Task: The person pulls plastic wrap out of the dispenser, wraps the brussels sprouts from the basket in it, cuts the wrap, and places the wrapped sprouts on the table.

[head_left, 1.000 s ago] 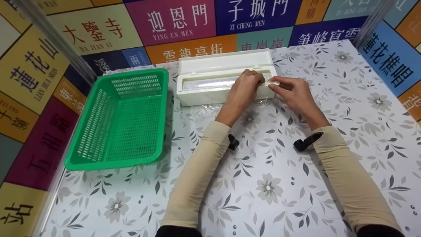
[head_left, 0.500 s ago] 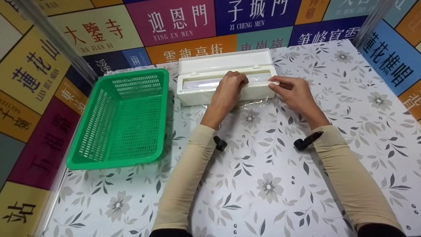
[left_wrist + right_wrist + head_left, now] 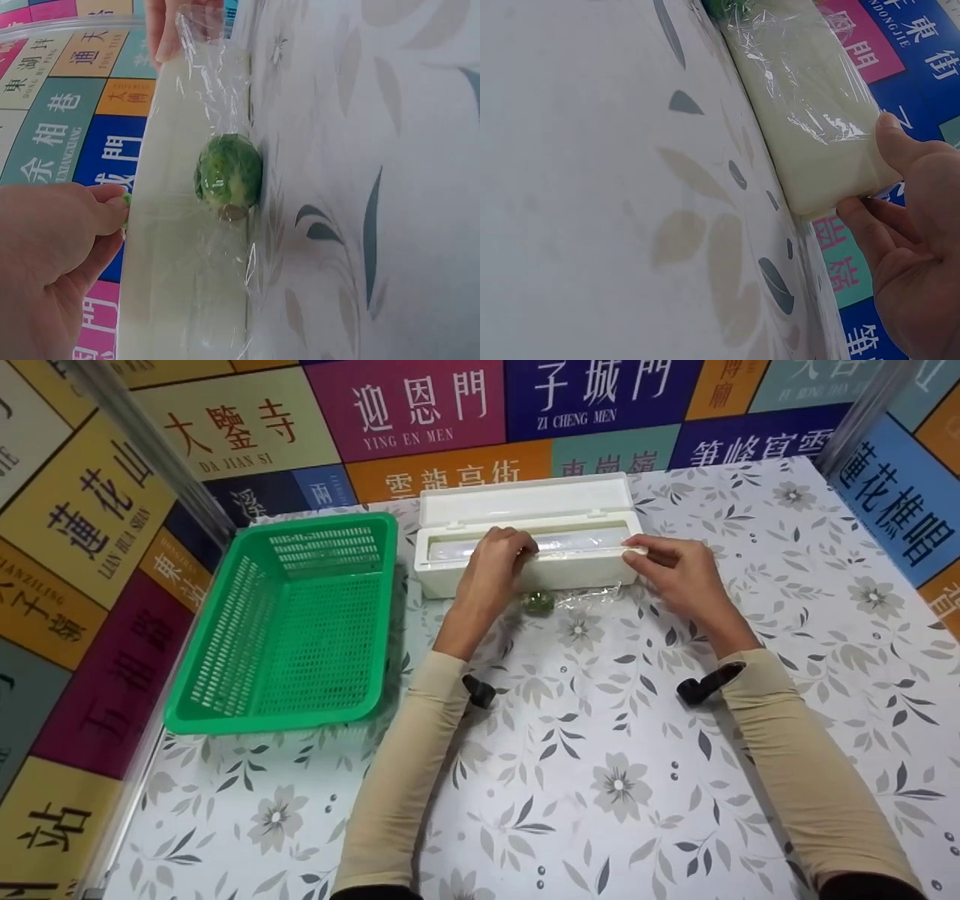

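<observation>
A white cling film box (image 3: 525,574) stands with its lid (image 3: 525,502) up and a roll of film inside. My left hand (image 3: 487,574) is at the box's front top edge, left of its middle. In the left wrist view, thumb and fingers pinch a small green slide cutter (image 3: 126,204), mostly hidden by them. My right hand (image 3: 679,574) grips the box's right front corner between thumb and fingers. Clear cling film (image 3: 225,97) hangs down the front. A green Brussels sprout (image 3: 229,172) lies against the front wall, with film about it.
A green plastic basket (image 3: 281,724) stands left of the box. The table (image 3: 600,810) has a flowered cover. Panels with lettering (image 3: 435,405) rise behind the box and at both sides.
My left hand has slid leftward along the box's front edge, bringing the sprout into sight in the head view. My right hand keeps its place at the right corner.
</observation>
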Demonstrator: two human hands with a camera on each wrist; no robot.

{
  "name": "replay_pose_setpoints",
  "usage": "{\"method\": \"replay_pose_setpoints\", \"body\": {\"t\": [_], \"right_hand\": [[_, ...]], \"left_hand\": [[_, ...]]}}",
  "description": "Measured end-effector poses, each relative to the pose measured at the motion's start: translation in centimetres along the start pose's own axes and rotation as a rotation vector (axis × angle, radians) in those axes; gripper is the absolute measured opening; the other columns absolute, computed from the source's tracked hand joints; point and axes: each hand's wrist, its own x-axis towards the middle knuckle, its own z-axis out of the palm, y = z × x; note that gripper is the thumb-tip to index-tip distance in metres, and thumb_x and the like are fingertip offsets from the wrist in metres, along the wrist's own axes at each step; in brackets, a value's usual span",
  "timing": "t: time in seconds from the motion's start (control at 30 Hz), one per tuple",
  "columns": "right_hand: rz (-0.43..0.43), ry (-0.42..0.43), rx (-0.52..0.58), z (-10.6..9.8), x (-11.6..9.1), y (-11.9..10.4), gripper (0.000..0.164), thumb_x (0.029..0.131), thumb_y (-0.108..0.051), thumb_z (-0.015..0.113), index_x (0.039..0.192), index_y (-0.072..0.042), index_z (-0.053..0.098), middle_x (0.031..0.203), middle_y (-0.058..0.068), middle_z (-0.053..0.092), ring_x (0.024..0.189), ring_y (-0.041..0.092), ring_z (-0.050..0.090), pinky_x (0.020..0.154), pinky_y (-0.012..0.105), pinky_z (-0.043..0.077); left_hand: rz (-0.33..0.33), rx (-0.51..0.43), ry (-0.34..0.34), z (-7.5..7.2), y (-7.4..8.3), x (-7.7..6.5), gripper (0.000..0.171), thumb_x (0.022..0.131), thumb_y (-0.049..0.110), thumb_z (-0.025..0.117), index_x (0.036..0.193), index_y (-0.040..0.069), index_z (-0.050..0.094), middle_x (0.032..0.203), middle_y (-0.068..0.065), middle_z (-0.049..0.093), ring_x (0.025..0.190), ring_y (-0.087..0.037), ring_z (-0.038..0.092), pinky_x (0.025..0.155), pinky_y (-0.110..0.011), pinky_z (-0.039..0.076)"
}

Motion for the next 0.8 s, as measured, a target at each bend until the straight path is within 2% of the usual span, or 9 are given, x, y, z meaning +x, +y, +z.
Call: {"method": "replay_pose_setpoints", "body": {"t": [0.23,0.37,0.47,0.57,0.7,0.8], "right_hand": [[-0.004,0.001,0.003,0.2,0.0,0.0,0.039,0.098,-0.043,0.081,0.131,-0.025,0.080,0.110,-0.006,0.080,0.096,0.001,0.073,0.083,0.009,0.057],[0.010,-0.001,0.001,0.0,0.2,0.0,0.039,0.097,-0.043,0.081,0.132,-0.025,0.079,0.107,-0.006,0.079,0.093,0.001,0.071,0.079,0.009,0.056],[0.013,-0.004,0.008,0.1,0.1,-0.4,0.038,0.099,-0.038,0.080,0.133,-0.021,0.079,0.118,0.003,0.081,0.098,-0.002,0.072,0.081,0.008,0.057],[0.021,0.002,0.014,0.0,0.1,-0.3,0.038,0.100,-0.035,0.080,0.134,-0.018,0.078,0.126,0.005,0.080,0.102,-0.004,0.073,0.082,0.007,0.057],[0.028,0.007,0.014,-0.1,0.4,0.2,0.039,0.099,-0.036,0.081,0.134,-0.019,0.078,0.125,0.002,0.080,0.102,-0.005,0.073,0.083,0.007,0.056],[0.027,0.001,0.013,0.0,0.5,0.2,0.039,0.099,-0.036,0.081,0.134,-0.019,0.078,0.130,0.007,0.079,0.105,-0.004,0.073,0.087,0.007,0.056]], "left_hand": [[-0.053,0.007,0.030,-1.1,-1.4,-1.3,0.013,0.105,0.001,0.067,0.108,0.004,0.079,0.109,-0.009,0.080,0.108,-0.028,0.070,0.100,-0.036,0.057],[-0.062,0.020,0.052,-1.7,-1.9,-1.9,0.013,0.105,0.001,0.065,0.107,0.003,0.078,0.108,-0.012,0.079,0.106,-0.031,0.069,0.097,-0.038,0.058],[-0.073,0.038,0.072,-2.0,-2.1,-2.4,0.014,0.106,0.000,0.064,0.105,0.002,0.077,0.108,-0.013,0.078,0.107,-0.032,0.069,0.096,-0.040,0.059],[-0.096,0.061,0.082,-2.2,-2.1,-2.8,0.014,0.106,-0.001,0.063,0.103,0.003,0.076,0.107,-0.013,0.076,0.108,-0.032,0.068,0.096,-0.040,0.059],[-0.107,0.077,0.094,-2.2,-2.2,-3.1,0.014,0.106,0.000,0.062,0.102,0.004,0.075,0.109,-0.013,0.075,0.110,-0.031,0.067,0.096,-0.040,0.059],[-0.114,0.092,0.109,-2.3,-2.4,-3.6,0.013,0.107,0.002,0.062,0.104,0.004,0.075,0.113,-0.013,0.076,0.110,-0.031,0.066,0.097,-0.040,0.059]]}}
